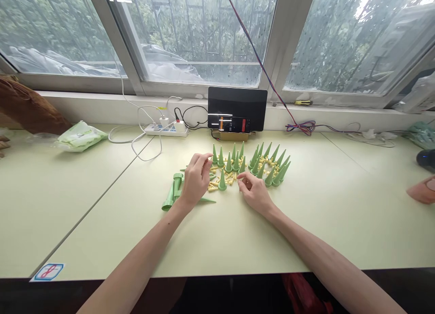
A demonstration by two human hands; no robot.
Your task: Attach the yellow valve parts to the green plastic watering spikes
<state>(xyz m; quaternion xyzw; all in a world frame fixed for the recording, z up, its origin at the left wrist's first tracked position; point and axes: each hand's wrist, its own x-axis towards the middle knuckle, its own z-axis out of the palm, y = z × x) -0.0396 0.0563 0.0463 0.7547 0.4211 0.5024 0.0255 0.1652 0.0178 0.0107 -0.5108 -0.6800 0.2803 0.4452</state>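
My left hand (196, 178) is closed, its fingertips at the side of an upright green cone (215, 156) in the back row. My right hand (254, 192) hovers low over the table with fingers curled into a pinch; whatever is between them is too small to make out. Several more green cones stand between and beyond the hands, one green cone (222, 181) nearest me. Small yellow pegs (213, 185) lie scattered among them. To the right, another cluster of green cones (279, 176) rings more yellow pegs. Larger green tubes (169, 197) lie partly behind my left hand.
A black tablet (238, 103) leans at the back, with a phone (234, 124) showing a timer before it. Left of it are a power strip (170, 129) with cables and a green packet (81, 136). Another person's finger (422, 190) shows at the right edge.
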